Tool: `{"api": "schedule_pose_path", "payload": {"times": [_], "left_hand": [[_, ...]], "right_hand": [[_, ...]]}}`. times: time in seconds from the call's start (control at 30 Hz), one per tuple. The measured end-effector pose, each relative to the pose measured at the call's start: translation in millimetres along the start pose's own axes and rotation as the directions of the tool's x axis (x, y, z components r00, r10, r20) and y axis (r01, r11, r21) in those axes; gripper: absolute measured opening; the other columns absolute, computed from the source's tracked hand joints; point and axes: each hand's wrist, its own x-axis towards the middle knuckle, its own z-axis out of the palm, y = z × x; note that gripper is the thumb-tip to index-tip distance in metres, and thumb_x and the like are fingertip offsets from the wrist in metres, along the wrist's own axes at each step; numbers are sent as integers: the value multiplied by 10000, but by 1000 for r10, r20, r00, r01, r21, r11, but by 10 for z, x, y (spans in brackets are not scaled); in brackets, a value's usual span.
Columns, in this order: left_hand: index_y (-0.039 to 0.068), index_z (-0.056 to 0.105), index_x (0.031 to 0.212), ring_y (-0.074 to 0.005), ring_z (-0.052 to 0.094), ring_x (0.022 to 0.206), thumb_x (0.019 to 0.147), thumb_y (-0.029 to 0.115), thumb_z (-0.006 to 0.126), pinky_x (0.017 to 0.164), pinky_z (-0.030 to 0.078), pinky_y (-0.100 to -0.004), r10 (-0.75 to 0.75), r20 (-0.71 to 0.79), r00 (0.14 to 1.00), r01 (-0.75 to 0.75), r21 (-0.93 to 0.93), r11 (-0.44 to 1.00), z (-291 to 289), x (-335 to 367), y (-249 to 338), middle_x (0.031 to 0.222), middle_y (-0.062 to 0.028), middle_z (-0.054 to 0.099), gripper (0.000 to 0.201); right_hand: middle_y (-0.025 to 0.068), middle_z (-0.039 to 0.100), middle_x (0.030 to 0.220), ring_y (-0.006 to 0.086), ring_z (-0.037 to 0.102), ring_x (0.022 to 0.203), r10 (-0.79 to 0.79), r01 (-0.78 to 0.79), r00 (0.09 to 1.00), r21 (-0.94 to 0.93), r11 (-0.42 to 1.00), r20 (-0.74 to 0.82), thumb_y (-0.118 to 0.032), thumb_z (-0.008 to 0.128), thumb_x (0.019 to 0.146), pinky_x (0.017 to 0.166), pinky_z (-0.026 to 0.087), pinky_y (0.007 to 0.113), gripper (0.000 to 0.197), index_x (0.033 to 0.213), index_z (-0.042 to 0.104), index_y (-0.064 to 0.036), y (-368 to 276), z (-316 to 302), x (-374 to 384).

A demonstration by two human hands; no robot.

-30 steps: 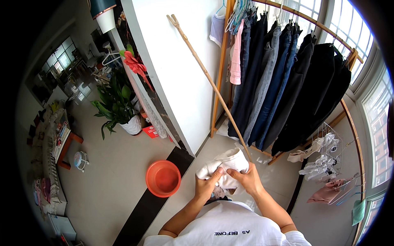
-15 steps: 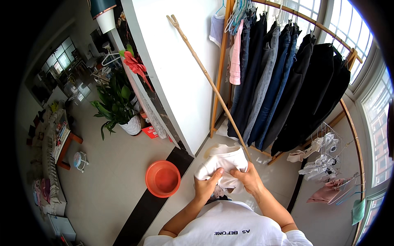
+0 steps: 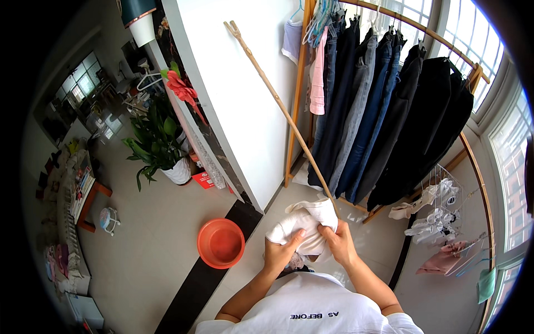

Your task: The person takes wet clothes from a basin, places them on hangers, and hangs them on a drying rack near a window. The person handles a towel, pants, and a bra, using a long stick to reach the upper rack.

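Observation:
A white cloth garment (image 3: 305,221) is held up in front of my chest, bunched and creased; its exact kind does not show. My left hand (image 3: 282,251) grips its left side, thumb on top, fingers hidden behind the fabric. On the opposite side my right hand (image 3: 339,243) pinches it the same way. Below the cloth, close to my shirt, a bit of patterned fabric shows. To the left, on the floor, stands an orange-red plastic basin (image 3: 221,243).
Ahead, a wooden clothes rack (image 3: 414,25) carries jeans and dark trousers (image 3: 384,106). A long wooden pole (image 3: 278,103) leans against the white wall. Small laundry (image 3: 436,225) hangs from a wire hanger at the right. A potted plant (image 3: 161,139) and a small stool (image 3: 109,221) stand left.
The white garment has shifted and refolded between my hands, its upper edge now folded over rather than standing open. Both hands stay on it, moved only slightly.

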Motion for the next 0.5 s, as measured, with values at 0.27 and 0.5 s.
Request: {"api": "schedule_pose_path", "payload": {"times": [0.27, 0.5], "left_hand": [[-56, 587, 1093, -121, 584, 872, 841, 66, 631, 776, 471, -254, -97, 165, 981, 95, 17, 995, -149, 55, 60, 976, -70, 636, 283], [-63, 630, 1000, -119, 591, 799, 834, 51, 629, 720, 472, -248, 76, -27, 997, -73, 84, 994, -214, 112, 182, 897, -70, 654, 201]], "right_hand": [[52, 610, 866, 90, 520, 801, -176, 180, 984, -176, 968, 37, -159, 545, 874, 684, 452, 251, 268, 1040, 560, 51, -70, -69, 57], [40, 625, 767, 73, 536, 712, 89, -22, 937, -197, 980, 337, -181, 633, 865, 628, 464, 245, 245, 948, 632, 50, -165, -184, 67]]}}
